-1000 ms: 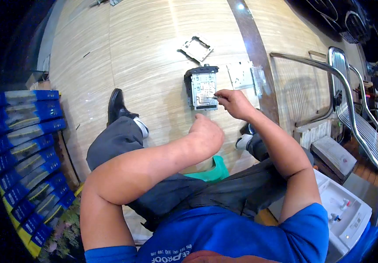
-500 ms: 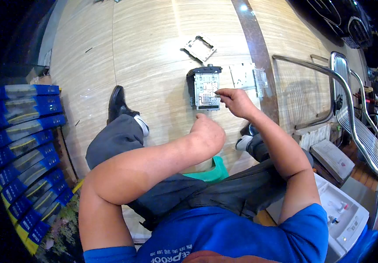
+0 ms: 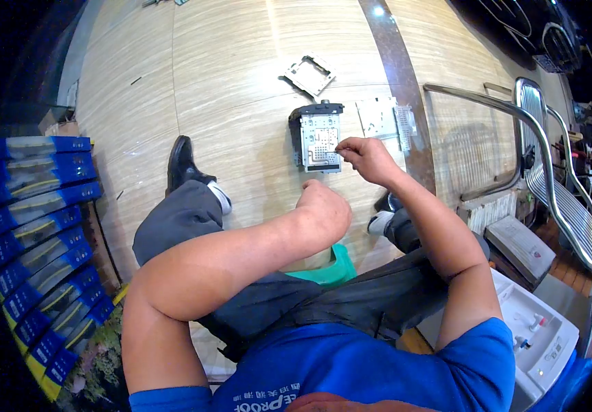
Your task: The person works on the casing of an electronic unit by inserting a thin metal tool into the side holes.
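Note:
A boxy car stereo unit [image 3: 318, 159] with a perforated metal face and a black edge at its far end lies on the floor in front of me. At its right side is my right hand [image 3: 371, 159], thumb and fingers pinched together close to the metal face. Whatever sits in that pinch is too small to make out. My left hand [image 3: 324, 207] rests just below the unit's near edge, curled, with one fingertip toward it. Its other fingers are hidden beneath, as is anything they hold. Beyond the unit lies a metal bracket frame [image 3: 301, 84]; to the right, a flat metal plate [image 3: 377, 118].
A green stool [image 3: 340, 268] shows between my legs. Metal-framed chairs [image 3: 550, 165] stand to the right, near a white water dispenser [image 3: 550, 350]. Blue packages [image 3: 42, 199] are stacked along the left. Small dark bits [image 3: 136, 81] lie on the tiled floor.
My right hand has shifted very slightly relative to the unit and stays pinched. The left hand keeps its place below the unit. The whole view has moved a little.

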Demonstrator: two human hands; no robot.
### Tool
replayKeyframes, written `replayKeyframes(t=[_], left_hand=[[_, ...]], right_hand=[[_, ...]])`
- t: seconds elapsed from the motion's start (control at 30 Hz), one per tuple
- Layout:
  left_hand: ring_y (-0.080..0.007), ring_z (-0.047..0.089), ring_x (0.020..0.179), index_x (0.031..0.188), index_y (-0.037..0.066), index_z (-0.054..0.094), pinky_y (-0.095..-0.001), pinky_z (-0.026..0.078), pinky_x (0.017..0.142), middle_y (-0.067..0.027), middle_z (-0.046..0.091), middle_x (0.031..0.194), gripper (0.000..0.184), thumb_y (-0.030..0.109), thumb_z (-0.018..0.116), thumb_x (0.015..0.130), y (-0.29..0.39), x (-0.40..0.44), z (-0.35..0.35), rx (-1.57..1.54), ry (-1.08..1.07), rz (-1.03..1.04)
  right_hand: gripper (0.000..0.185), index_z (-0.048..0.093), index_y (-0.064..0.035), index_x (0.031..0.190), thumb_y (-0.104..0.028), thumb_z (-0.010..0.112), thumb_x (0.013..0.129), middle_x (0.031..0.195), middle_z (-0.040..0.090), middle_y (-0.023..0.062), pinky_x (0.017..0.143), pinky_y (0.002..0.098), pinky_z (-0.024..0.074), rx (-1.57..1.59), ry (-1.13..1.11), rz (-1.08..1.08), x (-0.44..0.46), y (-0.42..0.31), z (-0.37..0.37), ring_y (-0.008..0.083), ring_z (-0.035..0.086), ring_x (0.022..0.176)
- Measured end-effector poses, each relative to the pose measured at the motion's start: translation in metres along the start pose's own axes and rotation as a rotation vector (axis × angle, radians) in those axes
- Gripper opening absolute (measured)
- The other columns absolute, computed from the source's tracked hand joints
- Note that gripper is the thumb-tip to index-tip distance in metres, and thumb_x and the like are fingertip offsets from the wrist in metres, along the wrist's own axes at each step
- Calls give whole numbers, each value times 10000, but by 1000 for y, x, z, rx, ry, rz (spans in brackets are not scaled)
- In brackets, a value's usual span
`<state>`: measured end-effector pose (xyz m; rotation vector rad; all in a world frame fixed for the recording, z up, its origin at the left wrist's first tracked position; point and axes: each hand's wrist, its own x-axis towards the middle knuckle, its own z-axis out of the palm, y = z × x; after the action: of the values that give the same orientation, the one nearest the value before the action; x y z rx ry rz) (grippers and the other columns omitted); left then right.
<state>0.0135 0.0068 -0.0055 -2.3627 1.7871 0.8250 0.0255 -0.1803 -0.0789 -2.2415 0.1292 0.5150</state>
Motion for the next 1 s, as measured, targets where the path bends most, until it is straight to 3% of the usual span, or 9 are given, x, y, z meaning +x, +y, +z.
replayKeyframes(t=[0.07,0.13,0.17,0.37,0.43,0.67,0.73,0.97,1.0], left_hand=[[-224,684,723,869,108,702,-394,462,572,-79,711,802,148,156,571,819,0,0,-6,3,-17,9],[-302,683,983,1062,49,728,-544,478,813,-163,707,1081,268,138,583,854,1,1,-18,-126,-210,-34],[-302,683,983,1062,49,728,-544,478,813,-163,707,1081,268,138,583,854,1,2,-18,-126,-210,-34],[-304,680,992,1058,53,730,-556,475,829,-165,707,1080,266,140,582,855,2,2,-15,-135,-207,-27],[-306,682,989,1055,57,731,-562,473,837,-164,708,1075,265,142,581,854,3,3,-12,-128,-198,-37],[-300,686,969,1052,54,730,-555,475,824,-153,713,1063,263,136,580,853,4,3,-8,-119,-196,-23],[-220,690,712,871,112,697,-385,466,557,-68,715,792,143,154,568,824,3,3,4,11,13,30],[-225,685,699,866,112,695,-395,466,573,-66,708,776,146,152,558,832,7,5,7,8,43,6],[-227,685,708,872,112,696,-402,465,581,-66,710,784,152,153,554,838,7,4,6,3,23,17]], right_hand=[[234,695,-18,1043,-188,636,893,926,699,202,771,379,533,-4,-8,-3,0,3,2,325,686,848],[235,669,-18,1114,-145,616,923,778,673,89,643,302,505,30,9,-119,2,14,8,131,581,654],[235,669,-18,1114,-145,616,923,778,673,89,643,302,505,30,9,-119,1,14,9,131,581,654],[221,670,-10,1076,-158,620,920,776,669,115,647,307,504,-74,2,-91,-2,1,3,150,596,660],[246,687,-13,1033,-205,639,888,873,693,197,742,401,530,-71,-26,24,-3,-7,-1,345,672,794],[241,685,-13,1035,-200,628,894,879,692,201,734,409,525,-22,10,-69,-1,11,8,350,673,795],[241,684,-11,1034,-200,623,898,888,692,205,732,410,524,53,23,-98,-2,14,11,352,672,802],[239,684,-10,1033,-199,629,897,885,690,211,739,409,523,-55,3,-5,-4,4,1,349,673,807],[232,677,-14,1059,-181,623,908,823,681,158,687,368,516,-37,20,-23,-4,6,2,257,639,722]])
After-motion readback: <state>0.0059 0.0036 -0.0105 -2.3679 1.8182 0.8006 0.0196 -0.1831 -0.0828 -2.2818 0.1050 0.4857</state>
